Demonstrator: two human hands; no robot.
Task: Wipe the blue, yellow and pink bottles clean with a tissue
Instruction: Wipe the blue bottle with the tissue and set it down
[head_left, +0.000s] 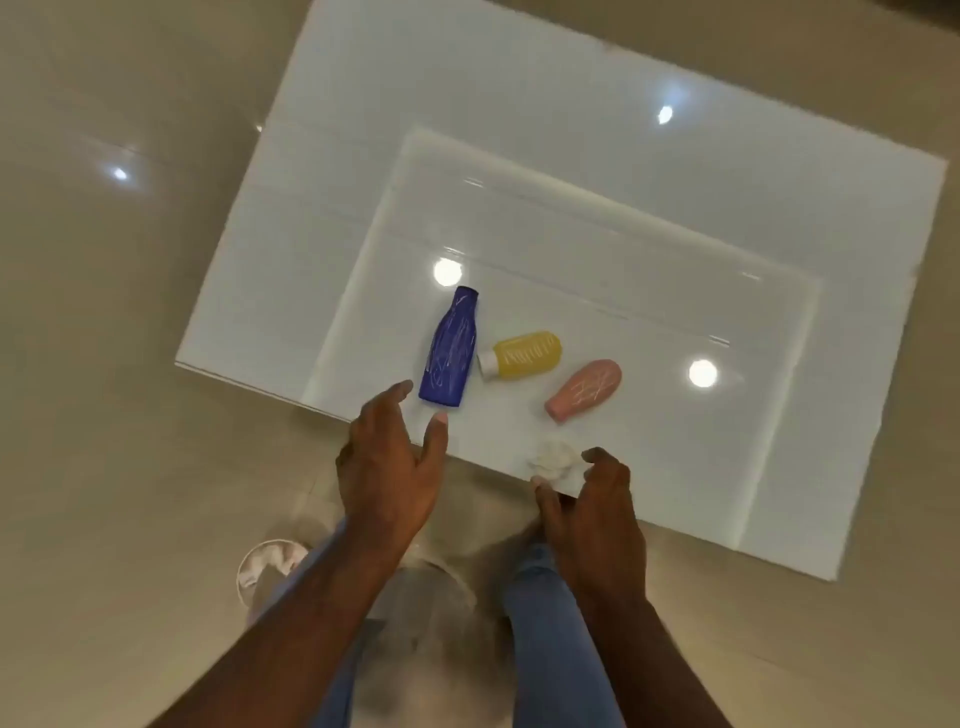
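My left hand (387, 457) hangs open, fingers spread, empty, just short of the base of the dark blue plastic bottle (450, 349) lying on its side on the glossy white tabletop (675, 218). My right hand (597, 501) is half curled, thumb and fingers apart, closing around the crumpled white tissue (551, 461) at the near edge of the table; it looks close to touching but I can't tell that it has hold yet.

The risks, as I judge them: all the bottles lie flat on a slick surface, so a clumsy nudge from my left fingers could roll the blue one into the squat yellow plastic bottle with a white cap (524, 356), which sits just beside it. The tissue is at the very rim (a careless swipe would send it to the floor). Wiping one-handed would also let a bottle skid.

Counted: three bottles, blue, yellow and the pale pink plastic bottle (584, 388), each scribbled with light marks; one tissue; two hands.
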